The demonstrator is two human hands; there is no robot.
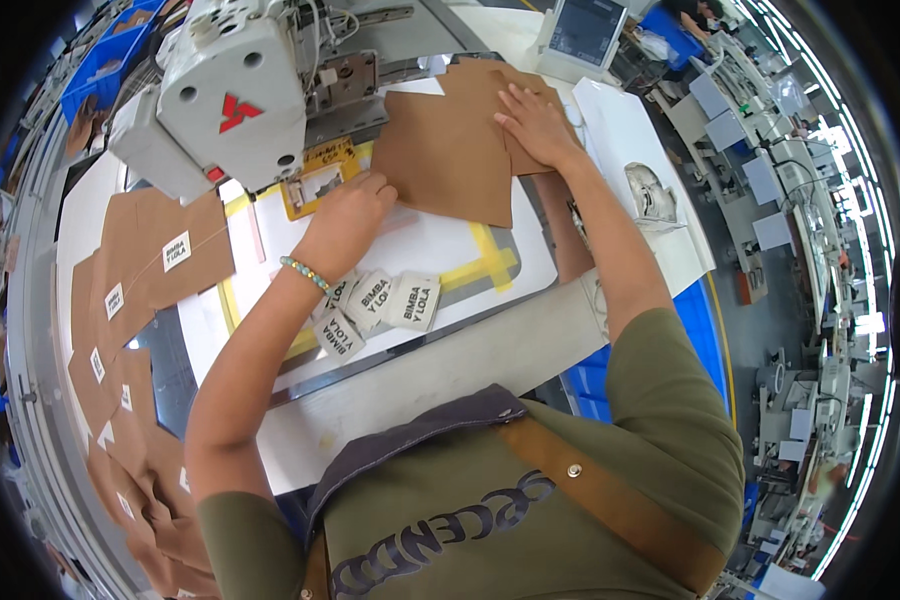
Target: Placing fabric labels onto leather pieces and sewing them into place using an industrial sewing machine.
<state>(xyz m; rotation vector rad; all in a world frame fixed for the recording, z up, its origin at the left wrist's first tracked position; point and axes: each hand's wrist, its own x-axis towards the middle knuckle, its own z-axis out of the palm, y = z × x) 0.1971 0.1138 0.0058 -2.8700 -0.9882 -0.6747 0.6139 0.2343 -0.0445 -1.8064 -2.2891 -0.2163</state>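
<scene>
I am seeing the flat brown leather panel [448, 152] lying on the white sewing table [440, 240] at twelve o'clock, just right of the white sewing machine head [232, 95]. My right hand [536, 125] is pressing flat and unclenched on its right edge, while my left hand [348, 222] is pinching its lower left corner, white rectangular fabric labels [380, 305] lying at six o'clock of that hand.

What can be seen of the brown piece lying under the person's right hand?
The brown piece is a flat, thin, matte sheet, leather-like or stiff fabric, with straight cut edges and angular corners. It lies on the white work plate beside the sewing machine head, overlapping another brown piece behind. The right hand presses flat on it; the left hand meets its lower left edge.
</scene>
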